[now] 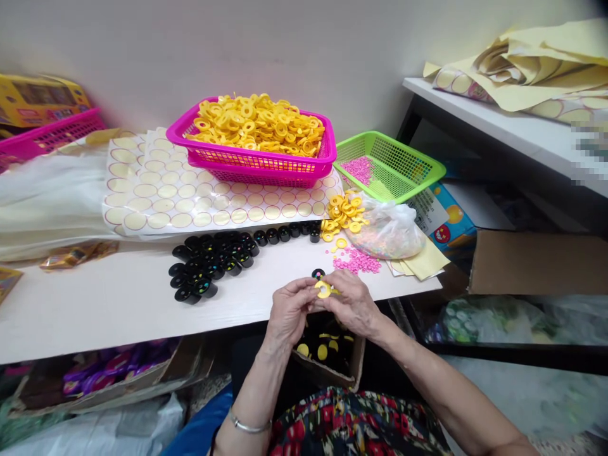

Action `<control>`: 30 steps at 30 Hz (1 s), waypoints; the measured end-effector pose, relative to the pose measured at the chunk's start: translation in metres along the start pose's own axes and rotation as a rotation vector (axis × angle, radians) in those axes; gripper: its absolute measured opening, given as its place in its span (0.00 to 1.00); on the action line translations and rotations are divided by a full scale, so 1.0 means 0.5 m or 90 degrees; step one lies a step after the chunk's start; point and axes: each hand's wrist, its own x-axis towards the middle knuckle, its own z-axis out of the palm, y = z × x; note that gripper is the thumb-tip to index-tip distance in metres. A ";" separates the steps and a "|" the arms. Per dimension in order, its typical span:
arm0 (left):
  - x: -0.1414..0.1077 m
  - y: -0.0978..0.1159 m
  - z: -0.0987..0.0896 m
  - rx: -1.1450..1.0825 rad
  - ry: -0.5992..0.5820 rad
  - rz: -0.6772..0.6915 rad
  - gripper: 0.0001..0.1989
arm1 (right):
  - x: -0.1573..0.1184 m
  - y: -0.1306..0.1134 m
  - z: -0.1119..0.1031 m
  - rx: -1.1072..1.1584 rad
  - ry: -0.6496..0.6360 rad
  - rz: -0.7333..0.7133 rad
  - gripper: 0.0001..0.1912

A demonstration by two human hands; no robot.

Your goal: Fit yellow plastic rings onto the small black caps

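My left hand (292, 308) and my right hand (352, 301) meet over the table's front edge, both pinching a yellow plastic ring (323, 289). A small black cup (318, 273) stands just beyond my fingertips. Beneath my hands, a cardboard box (327, 373) on my lap holds black pieces with yellow discs. To the left, many black cups (209, 259) stand grouped on the table, some with coloured bits inside, and a row of them runs rightward. Loose yellow rings (344, 212) are heaped ahead to the right, with small pink beads (358, 260) scattered nearer me.
A pink basket (261, 170) full of yellow rings rests on sticker sheets (166, 206). Behind right sit a green basket (422, 168) with pink beads and a plastic bag (389, 234) of small pieces. A white shelf (522, 130) juts in at right, above an open carton (536, 263).
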 end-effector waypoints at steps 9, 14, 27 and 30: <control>0.064 -0.016 -0.007 0.102 0.119 0.120 0.13 | 0.057 0.032 0.021 -0.157 -0.051 0.061 0.11; 0.080 -0.031 -0.004 0.192 0.086 0.135 0.13 | 0.061 0.033 0.027 -0.159 -0.074 0.074 0.10; 0.085 -0.050 0.002 0.262 0.090 0.180 0.10 | 0.057 0.049 0.069 0.413 0.073 0.344 0.15; 0.084 -0.053 0.007 0.236 0.095 0.166 0.11 | 0.053 0.044 0.086 0.512 0.085 0.446 0.17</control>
